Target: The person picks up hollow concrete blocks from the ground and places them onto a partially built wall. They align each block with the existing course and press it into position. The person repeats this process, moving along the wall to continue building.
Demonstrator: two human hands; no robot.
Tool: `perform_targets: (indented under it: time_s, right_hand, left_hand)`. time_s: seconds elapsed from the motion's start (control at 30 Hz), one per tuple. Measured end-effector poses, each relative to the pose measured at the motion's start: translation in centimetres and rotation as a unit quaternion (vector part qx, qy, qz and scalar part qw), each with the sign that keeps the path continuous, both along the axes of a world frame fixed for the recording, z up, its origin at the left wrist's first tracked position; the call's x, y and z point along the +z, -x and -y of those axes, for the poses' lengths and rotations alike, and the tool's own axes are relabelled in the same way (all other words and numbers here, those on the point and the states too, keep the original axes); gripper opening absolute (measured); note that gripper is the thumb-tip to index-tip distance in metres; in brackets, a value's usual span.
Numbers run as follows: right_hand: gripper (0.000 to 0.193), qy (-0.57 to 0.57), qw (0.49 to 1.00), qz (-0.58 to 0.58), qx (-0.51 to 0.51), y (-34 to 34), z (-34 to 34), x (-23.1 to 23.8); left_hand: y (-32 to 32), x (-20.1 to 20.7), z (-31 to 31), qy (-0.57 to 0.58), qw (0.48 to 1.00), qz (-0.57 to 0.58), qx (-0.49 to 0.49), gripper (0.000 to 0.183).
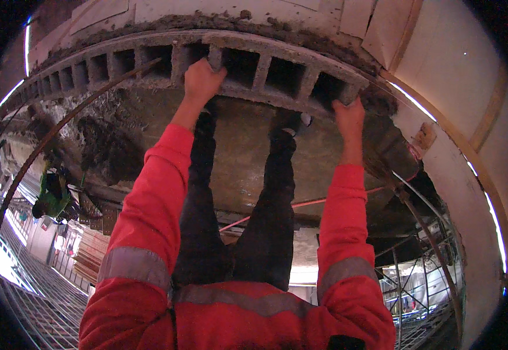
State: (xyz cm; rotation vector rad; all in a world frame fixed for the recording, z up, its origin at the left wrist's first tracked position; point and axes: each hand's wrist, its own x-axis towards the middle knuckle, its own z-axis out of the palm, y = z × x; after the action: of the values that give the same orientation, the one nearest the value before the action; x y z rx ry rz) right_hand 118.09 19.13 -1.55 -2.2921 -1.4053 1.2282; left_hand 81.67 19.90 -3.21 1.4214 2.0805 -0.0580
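A grey hollow concrete block [261, 73] with large square cavities sits at the right end of a curved-looking row of similar blocks [176, 65]. My left hand [203, 80] is closed around the block's left end, its fingers tucked into the gap there. My right hand [349, 115] grips the block's right end, close to the wall corner. Fingertips of both hands are partly hidden by the block. Both arms, in red sleeves with grey bands, reach out straight. Rough mortar [254, 28] lies along the far side of the row.
A long rusty rebar [61, 123] arches over the row at left. My legs stand on a wet, muddy floor [239, 151]. Wooden boards [487, 111] edge the pale wall at right. Metal bars stand at lower right. Another person in green [54, 195] is at far left.
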Motion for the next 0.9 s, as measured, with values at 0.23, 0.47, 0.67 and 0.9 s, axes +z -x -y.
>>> perform_targets:
  time_s: [0.23,0.47,0.67,0.9]
  right_hand:
    - [0.057,0.001,0.999,0.041,0.026,-1.5,0.9,-2.8]
    - [0.062,0.010,0.997,0.054,0.050,-1.6,-0.1,-2.0]
    - [0.058,-0.004,0.998,0.057,0.030,-0.7,-0.7,-1.2]
    - [0.050,0.042,0.991,0.126,0.030,0.0,-1.8,0.5]
  left_hand:
    - [0.2,-0.9,0.2,-0.004,1.000,0.006,-0.001,0.043]
    - [-0.8,0.7,-0.6,0.007,1.000,0.011,0.009,0.044]
    - [-0.8,0.4,-0.4,0.007,1.000,-0.010,0.000,0.041]
    - [-0.8,0.4,-0.2,-0.010,1.000,0.016,0.014,0.037]
